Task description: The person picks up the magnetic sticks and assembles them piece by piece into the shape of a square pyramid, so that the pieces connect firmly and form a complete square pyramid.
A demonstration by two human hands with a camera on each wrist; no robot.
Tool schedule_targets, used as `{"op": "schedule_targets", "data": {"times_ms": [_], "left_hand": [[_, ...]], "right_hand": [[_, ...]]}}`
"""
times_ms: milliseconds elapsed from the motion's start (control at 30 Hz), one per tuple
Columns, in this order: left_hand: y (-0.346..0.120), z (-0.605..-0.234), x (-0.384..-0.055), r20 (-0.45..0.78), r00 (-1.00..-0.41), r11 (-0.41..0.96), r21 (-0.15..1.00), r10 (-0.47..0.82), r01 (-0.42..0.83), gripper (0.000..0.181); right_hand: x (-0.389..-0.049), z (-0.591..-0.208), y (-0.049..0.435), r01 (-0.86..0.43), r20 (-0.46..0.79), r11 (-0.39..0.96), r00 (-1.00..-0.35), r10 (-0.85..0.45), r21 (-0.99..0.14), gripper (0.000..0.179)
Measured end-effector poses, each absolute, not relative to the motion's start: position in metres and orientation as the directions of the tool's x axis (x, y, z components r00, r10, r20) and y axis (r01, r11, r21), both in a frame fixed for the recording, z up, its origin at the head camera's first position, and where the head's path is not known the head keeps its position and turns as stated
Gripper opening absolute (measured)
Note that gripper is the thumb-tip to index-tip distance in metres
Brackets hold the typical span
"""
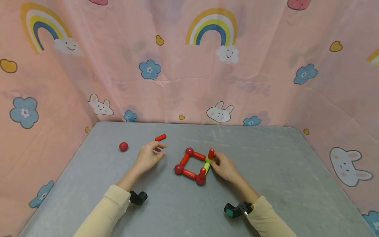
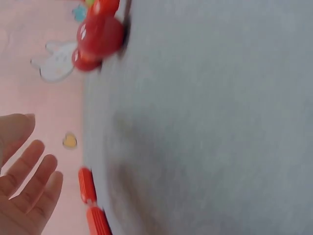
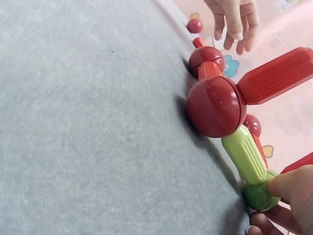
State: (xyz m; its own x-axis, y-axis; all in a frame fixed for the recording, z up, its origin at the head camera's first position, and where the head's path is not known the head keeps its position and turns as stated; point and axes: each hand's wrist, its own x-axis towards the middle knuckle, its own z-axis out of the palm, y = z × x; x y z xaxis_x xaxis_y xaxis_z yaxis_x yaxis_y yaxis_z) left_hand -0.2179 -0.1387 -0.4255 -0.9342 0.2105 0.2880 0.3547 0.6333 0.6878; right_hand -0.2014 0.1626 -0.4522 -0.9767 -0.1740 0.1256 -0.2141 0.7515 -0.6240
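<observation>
A square frame of ball-and-stick toy pieces lies on the table, with red balls (image 1: 178,169) and red sticks (image 1: 189,174) on most sides. One corner is a green ball (image 3: 260,196), joined to a light green stick (image 3: 244,152). Red sticks stand upright from the green ball and from the near red ball (image 3: 216,106). My right hand (image 1: 225,167) pinches the green ball between thumb and fingers. To the left of the frame, my left hand (image 1: 149,155) hovers with fingers loosely bent and holds nothing. Just beyond its fingertips lies a loose red stick (image 1: 160,137).
A loose red ball (image 1: 123,146) sits left of my left hand. In the left wrist view, two loose red sticks (image 2: 87,185) lie in line. The grey tabletop (image 1: 281,171) meets a pink patterned curtain (image 1: 177,95) at the back and sides.
</observation>
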Motion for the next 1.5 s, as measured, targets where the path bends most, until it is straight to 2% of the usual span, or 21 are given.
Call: {"op": "schedule_targets", "data": {"times_ms": [200, 400, 667, 1000, 1500], "left_hand": [[-0.156, -0.425, -0.231, 0.242, -0.965, 0.638, 0.728, 0.106, 0.252, 0.025], [-0.169, -0.428, -0.24, 0.245, -0.969, 0.65, 0.731, 0.039, 0.211, 0.029], [-0.178, -0.439, -0.245, 0.178, -0.981, 0.677, 0.731, -0.072, 0.083, 0.035], [-0.183, -0.454, -0.248, 0.162, -0.984, 0.704, 0.707, -0.068, 0.068, 0.035], [-0.182, -0.455, -0.25, 0.173, -0.984, 0.75, 0.656, -0.039, 0.086, 0.025]], "right_hand": [[-0.201, -0.453, 0.163, -0.219, 0.133, 0.748, -0.976, -0.174, -0.626, 0.022], [-0.201, -0.454, 0.164, -0.219, 0.135, 0.748, -0.976, -0.172, -0.627, 0.02], [-0.201, -0.457, 0.164, -0.233, 0.145, 0.742, -0.972, -0.182, -0.628, 0.021], [-0.202, -0.458, 0.164, -0.234, 0.142, 0.736, -0.972, -0.186, -0.635, 0.022], [-0.203, -0.458, 0.165, -0.248, 0.158, 0.736, -0.969, -0.191, -0.629, 0.023]]}}
